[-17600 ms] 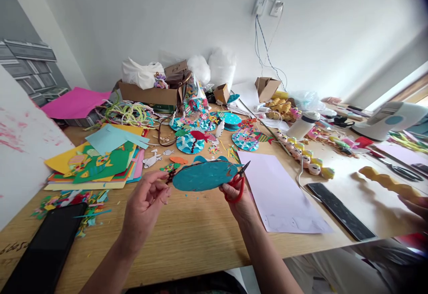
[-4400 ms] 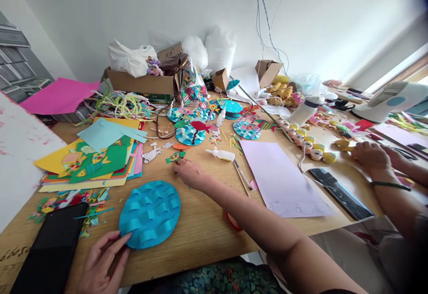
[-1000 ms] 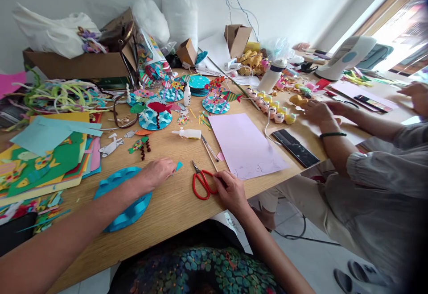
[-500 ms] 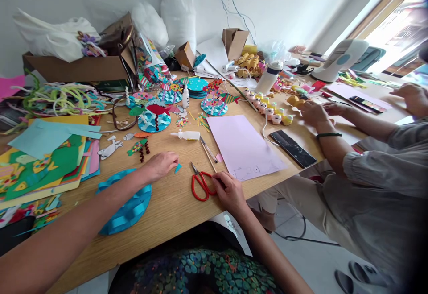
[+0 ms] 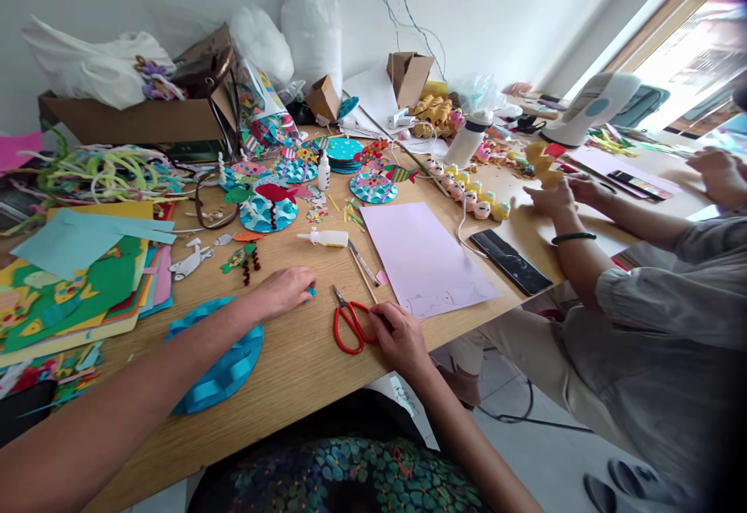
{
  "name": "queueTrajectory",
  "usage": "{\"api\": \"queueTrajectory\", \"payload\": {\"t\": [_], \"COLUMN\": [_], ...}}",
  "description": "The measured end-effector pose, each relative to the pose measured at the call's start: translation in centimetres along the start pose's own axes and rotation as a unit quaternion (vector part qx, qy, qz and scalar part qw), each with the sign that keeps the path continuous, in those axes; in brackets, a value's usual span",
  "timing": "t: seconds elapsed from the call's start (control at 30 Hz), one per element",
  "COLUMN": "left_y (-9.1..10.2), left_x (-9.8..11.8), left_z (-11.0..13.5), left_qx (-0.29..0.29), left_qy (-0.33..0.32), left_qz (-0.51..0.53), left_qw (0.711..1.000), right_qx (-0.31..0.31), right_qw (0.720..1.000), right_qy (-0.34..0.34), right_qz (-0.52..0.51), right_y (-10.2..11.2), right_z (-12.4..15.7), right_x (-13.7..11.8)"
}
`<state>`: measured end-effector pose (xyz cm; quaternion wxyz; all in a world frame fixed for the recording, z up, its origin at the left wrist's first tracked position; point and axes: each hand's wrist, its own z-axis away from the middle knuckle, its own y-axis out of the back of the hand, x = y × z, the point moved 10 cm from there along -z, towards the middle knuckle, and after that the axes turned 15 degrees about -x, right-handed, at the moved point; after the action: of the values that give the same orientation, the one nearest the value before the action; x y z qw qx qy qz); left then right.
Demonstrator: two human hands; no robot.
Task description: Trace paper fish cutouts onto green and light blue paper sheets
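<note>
Head view: 2 bare hands are at work over a wooden tabletop [image 5: 285,381]. Left hand [image 5: 285,293] has a narrow grip, its fingertips at a small blue paper scrap [image 5: 310,293]; whether they pinch or only press it cannot be told. At this hand's 4 o'clock lie red-handled scissors [image 5: 348,309], blades aimed at 11 o'clock. Right hand [image 5: 402,335] has fingers curled over the scissors' nearer handle loop; how firmly is hidden. At the left hand's 8 o'clock sits a blue paper-strip disc [image 5: 236,369], partly covered by the left forearm [image 5: 192,361]. A white glue bottle [image 5: 330,239] lies at its 1 o'clock.

Likely risks: a lowered forearm could flatten the raised strips; fingertips drifting towards 3 o'clock could meet the blade tips; so small a scrap could slip loose.
</note>
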<state>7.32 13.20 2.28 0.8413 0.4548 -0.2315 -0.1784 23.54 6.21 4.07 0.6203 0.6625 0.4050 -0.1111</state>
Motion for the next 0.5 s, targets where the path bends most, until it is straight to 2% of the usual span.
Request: {"api": "queueTrajectory", "payload": {"t": [0.5], "left_y": [-0.51], "left_x": [0.80], "left_z": [0.02], "left_qx": [-0.003], "left_qy": [0.012], "left_qz": [-0.037], "left_qw": [0.999], "right_qx": [-0.006], "right_qw": [1.000], "right_qy": [-0.003], "right_qz": [0.002], "right_y": [0.00], "right_z": [0.03], "right_x": [-0.04]}}
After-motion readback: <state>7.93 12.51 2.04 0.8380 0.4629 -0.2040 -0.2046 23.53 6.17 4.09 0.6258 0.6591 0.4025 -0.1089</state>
